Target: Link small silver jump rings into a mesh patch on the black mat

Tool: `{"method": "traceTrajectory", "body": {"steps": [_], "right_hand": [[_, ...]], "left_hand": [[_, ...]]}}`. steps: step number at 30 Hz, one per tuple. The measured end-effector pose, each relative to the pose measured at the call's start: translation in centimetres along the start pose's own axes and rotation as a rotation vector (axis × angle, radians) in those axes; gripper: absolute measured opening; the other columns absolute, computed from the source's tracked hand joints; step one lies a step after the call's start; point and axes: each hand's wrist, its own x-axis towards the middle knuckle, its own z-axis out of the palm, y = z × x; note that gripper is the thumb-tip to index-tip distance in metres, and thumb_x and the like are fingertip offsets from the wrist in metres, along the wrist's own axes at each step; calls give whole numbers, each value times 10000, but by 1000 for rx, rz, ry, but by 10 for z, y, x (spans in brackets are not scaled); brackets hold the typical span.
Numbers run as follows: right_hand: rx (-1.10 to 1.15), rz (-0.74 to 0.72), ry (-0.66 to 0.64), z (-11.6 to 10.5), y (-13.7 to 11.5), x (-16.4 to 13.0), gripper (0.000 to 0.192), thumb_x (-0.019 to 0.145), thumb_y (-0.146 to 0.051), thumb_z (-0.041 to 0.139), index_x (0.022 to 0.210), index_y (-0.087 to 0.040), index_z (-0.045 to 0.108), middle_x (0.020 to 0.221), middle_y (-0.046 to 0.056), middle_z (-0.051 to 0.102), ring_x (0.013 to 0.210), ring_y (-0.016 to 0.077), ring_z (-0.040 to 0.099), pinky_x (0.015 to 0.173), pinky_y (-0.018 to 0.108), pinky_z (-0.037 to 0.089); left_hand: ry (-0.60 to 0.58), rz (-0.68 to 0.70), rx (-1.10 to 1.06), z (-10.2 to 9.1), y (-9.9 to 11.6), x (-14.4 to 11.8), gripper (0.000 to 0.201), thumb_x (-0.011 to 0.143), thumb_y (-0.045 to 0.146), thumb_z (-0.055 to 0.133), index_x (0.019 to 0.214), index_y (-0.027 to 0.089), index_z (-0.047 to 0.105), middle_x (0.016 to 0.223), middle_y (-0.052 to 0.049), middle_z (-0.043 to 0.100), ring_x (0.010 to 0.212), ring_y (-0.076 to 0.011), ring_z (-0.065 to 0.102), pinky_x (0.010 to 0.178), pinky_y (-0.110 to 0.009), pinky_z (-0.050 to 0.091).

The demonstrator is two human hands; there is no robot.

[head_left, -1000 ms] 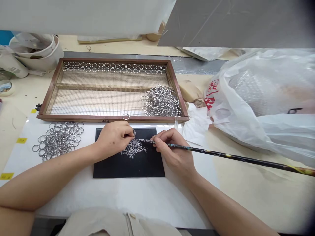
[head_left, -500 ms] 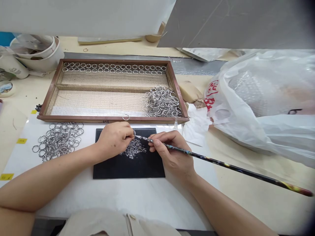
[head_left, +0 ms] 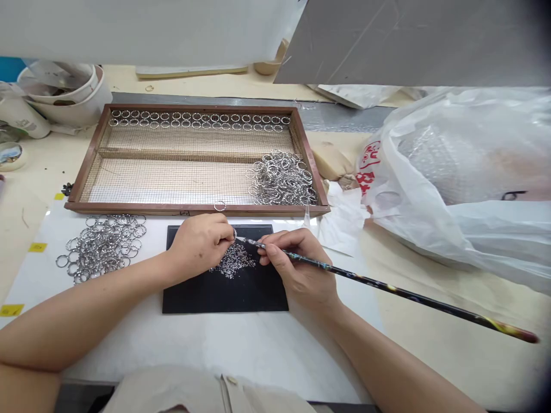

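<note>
1. Pinching a small metal ring at its fingertips, the left hand rests on the upper left part of the black mat, centre of frame; grip narrow, closed on the ring.
2. Right hand: grip closed around a long dark stick, held like a pen. Its pale tip meets the ring just beside the left fingertips; its far end runs out to the lower right of frame, over bare table.
3. Pile of tiny silver pieces: lies on the mat between the two hands, directly below the ring.
4. Mat: sits on a white sheet; its lower half is bare, and its upper edge is near the tray's front rail.
5. Wooden mesh tray: upper centre. A row of rings lines its far edge, a heap of rings fills its right front corner, and one single ring lies on the front rail.
6. Loose rings: left of the mat, well apart from the left hand.
7. White plastic bag: right of frame, close to the tray's right end.
</note>
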Motion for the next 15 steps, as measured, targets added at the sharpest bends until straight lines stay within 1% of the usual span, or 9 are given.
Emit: {"method": "traceTrajectory", "body": {"steps": [5,10,15], "right_hand": [[-3,2,1,0,0,0,114,837,-195,588,772,-230,502,663,-13,626,615,141,626,546,302,510],[10,-11,-4,0,-1,1,117,837,-178,583,772,-231,502,653,-21,621,593,137,619,546,304,506],[23,-20,-4,0,0,0,115,844,-167,577,777,-230,508,661,-24,619,590,130,615,559,302,503]], "left_hand": [[1,0,-3,0,0,0,171,778,125,581,613,155,615,668,9,611,631,-107,559,546,-219,385],[-5,-5,1,-1,0,0,175,787,133,565,625,161,625,679,6,617,638,-110,561,551,-221,389],[-5,-29,-35,-1,0,0,157,772,115,572,635,160,636,690,2,627,656,-113,576,568,-223,409]]}}
